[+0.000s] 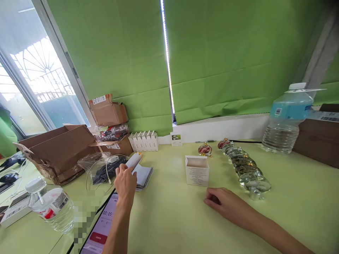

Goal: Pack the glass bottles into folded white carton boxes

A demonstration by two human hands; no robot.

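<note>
**Left hand at the papers, right hand by the open box**

Your left hand (125, 183) is at the stack of papers (144, 176), which lies on the table (169, 215) to the left of centre. Your forefinger reaches to a raised white fold on the stack's left side, with your thumb set apart from it, lower and nearer the stack. You cannot tell from this view whether they pinch the fold.

Your right hand (218, 201) rests on the table with the fingers curled in loosely and a gap between thumb and forefinger. The other fingers are mostly hidden, so you cannot tell whether the tips press together. Just beyond it stands the white box (197, 176), upright, its top open and its printed side towards you.

To the right of the box, a line of glass bottles (247, 161) runs back from near you; a red bottle (204, 150) stands apart from them, behind the box. Further left, at the back, is a row of cartons (144, 141). Your left forearm crosses part of the phone (98, 225), whose screen shows a timer.
</note>
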